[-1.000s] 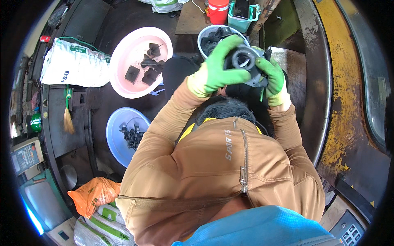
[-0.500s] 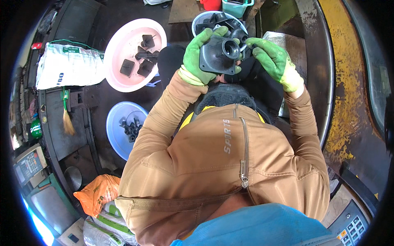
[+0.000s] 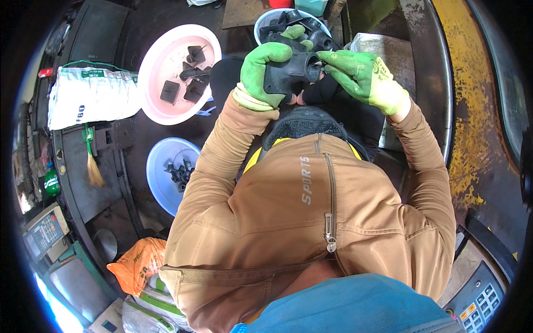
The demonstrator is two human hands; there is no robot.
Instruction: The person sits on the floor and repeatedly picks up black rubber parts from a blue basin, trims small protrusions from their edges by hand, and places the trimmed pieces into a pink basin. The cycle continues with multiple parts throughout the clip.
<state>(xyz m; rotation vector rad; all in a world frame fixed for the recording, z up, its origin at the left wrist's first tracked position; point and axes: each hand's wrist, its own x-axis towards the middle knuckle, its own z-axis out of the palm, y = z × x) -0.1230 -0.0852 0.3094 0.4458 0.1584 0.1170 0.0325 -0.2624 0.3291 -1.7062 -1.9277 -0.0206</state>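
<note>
Left hand (image 3: pixel 260 72): grip clasping black part (image 3: pixel 288 73) (collar (image 3: pixel 313 67) facing right). Right hand (image 3: pixel 363 76) at collar; its grip, cannot tell.

The dark floor (image 3: pixel 150 133) holds a big pink basin (image 3: pixel 166 61). A smaller blue basin (image 3: pixel 161 183) sits just below the pink basin. A thin blue strip (image 3: pixel 206 111) lies by its lower right side. Up and right of the pink basin is a flat brown board (image 3: pixel 239 14).
</note>
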